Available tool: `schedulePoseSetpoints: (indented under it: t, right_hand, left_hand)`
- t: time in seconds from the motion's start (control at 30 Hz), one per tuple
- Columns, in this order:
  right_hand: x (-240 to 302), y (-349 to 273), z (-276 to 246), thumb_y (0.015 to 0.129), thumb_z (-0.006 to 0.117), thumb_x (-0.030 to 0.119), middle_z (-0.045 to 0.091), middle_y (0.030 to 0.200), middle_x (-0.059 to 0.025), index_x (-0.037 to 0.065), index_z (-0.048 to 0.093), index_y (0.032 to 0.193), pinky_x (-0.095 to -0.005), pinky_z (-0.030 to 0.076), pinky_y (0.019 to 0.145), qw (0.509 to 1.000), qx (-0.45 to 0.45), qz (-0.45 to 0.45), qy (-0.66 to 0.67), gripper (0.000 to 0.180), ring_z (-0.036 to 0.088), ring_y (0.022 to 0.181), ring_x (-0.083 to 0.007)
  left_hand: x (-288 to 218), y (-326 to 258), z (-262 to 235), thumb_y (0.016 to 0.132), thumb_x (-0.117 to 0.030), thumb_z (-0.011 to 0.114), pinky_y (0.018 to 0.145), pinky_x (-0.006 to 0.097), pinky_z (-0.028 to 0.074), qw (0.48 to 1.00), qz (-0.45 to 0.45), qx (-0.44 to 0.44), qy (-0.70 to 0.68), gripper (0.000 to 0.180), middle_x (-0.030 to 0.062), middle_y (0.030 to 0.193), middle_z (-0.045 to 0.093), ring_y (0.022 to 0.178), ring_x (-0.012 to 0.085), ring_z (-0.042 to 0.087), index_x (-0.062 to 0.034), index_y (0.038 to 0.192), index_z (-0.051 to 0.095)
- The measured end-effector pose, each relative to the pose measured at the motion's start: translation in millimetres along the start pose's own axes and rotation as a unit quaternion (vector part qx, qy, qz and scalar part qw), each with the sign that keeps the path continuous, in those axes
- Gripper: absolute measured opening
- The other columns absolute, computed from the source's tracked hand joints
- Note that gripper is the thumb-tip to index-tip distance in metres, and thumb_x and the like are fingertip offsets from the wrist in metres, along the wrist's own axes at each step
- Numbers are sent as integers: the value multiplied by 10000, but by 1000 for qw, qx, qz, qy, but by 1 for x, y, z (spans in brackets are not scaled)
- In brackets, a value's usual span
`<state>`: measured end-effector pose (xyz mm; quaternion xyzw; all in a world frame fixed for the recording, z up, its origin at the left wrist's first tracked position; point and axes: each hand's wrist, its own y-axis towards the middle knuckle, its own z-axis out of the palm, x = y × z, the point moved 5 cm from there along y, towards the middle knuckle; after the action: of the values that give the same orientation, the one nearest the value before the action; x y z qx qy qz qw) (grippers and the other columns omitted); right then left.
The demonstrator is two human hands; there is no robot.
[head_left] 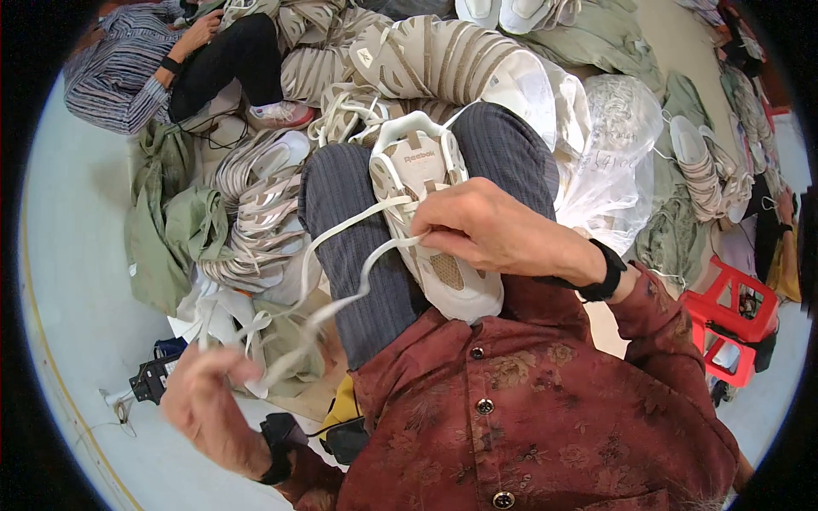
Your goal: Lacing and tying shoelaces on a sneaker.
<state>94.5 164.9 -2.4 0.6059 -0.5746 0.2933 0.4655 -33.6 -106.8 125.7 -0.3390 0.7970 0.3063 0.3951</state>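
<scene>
Shoe (pixel 446 274): cream-white and beige with a mesh patch near the toe; lies on the person's lap between the thighs, toe toward the body, tongue standing up.
Laces (pixel 348 220): off-white and flat, two long strands running loosely out to the left.
Right-hand grip (pixel 486 226): thumb and fingers pinched on a lace at the shoe's middle, hiding part of it.
Left-hand grip (pixel 207 404): blurred, near the far lace ends; cannot tell whether it is closed on them.
Shoe rows (pixel 430 58): similar beige shoes packed tightly beyond the knees.
Plastic bag (pixel 620 128): clear, crumpled, right of the knees.
Green cloth (pixel 162 226): rumpled, at left.
Red stool (pixel 734 308): plastic, at far right.
Co-worker (pixel 119 72): striped top, sitting at upper left.
Floor (pixel 77 264): pale and smooth.
</scene>
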Motion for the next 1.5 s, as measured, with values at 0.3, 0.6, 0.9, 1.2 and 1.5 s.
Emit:
schedulePoseSetpoints:
  t: [0.3, 0.6, 0.9, 1.2, 1.5]
  right_hand:
    - [6, -60, -10, 871, 632, 64, 624, 754, -207, -39, 663, 906, -389, 475, 605, 991, -8, 92, 92, 113, 616, 650, -359]
    - [-21, -79, -8, 927, 658, 128, 598, 635, 0, -26, 709, 921, -242, 427, 521, 940, 47, 238, 242, 163, 533, 579, -54]
    - [-33, -84, -5, 938, 652, 146, 586, 637, 13, 1, 730, 913, -214, 387, 493, 914, 38, 275, 296, 167, 500, 539, -43]
    - [-35, -85, -6, 939, 650, 152, 590, 633, 8, 9, 729, 902, -218, 387, 495, 910, 25, 274, 311, 167, 502, 534, -50]
    - [-38, -87, -4, 947, 636, 155, 588, 635, 4, -1, 708, 873, -223, 408, 504, 916, 25, 248, 314, 187, 513, 540, -56]
  left_hand:
    - [-8, 24, 119, 945, 15, 508, 526, 167, 425, 963, -207, 157, -78, 343, 90, 893, 718, 587, 82, 621, 23, 1286, 549]
    - [78, 23, 140, 1002, -141, 537, 548, 207, 459, 928, -264, 247, -88, 192, 127, 911, 725, 650, 113, 659, 19, 1101, 496]
    - [70, 24, 157, 984, -179, 613, 472, 168, 325, 935, -285, 153, -144, 185, -3, 637, 603, 495, 22, 462, -1, 931, 617]
    - [62, 29, 177, 975, -190, 644, 546, 167, 302, 961, -229, 114, -107, 232, -52, 764, 640, 636, -13, 425, 12, 1029, 745]
    - [50, 35, 185, 900, -118, 706, 700, 201, 480, 990, -105, 94, 16, 189, 39, 836, 735, 756, 39, 593, 50, 982, 738]
